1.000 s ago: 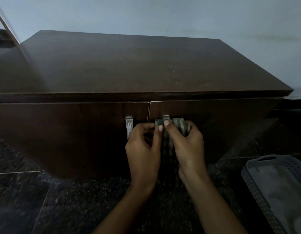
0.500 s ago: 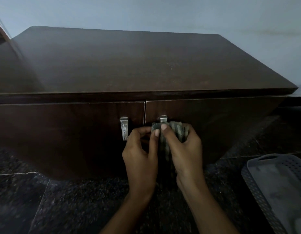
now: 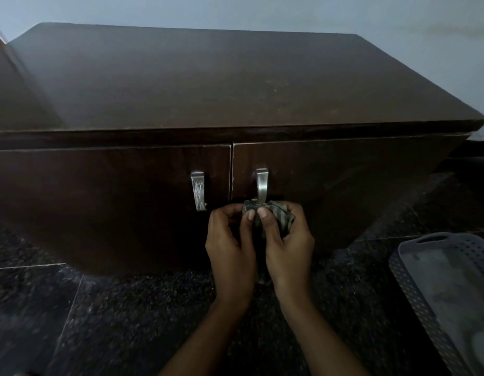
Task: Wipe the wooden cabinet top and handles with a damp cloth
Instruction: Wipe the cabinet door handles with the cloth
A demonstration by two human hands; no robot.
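Note:
A dark wooden cabinet with a broad flat top (image 3: 208, 77) stands low in front of me. Its two doors meet in the middle, each with a vertical metal handle. The left handle (image 3: 198, 190) is bare. The right handle (image 3: 262, 184) shows its upper part; its lower end is wrapped in a striped greenish cloth (image 3: 278, 213). My left hand (image 3: 231, 240) and my right hand (image 3: 288, 240) both pinch the bunched cloth around that lower end, thumbs touching on top of it.
A grey perforated plastic basket (image 3: 414, 289) sits on the dark speckled stone floor (image 3: 126, 321) at the lower right. A pale wall (image 3: 262, 12) rises behind the cabinet.
Both hands have slid the cloth down the right handle, uncovering its upper part. The view has shifted slightly.

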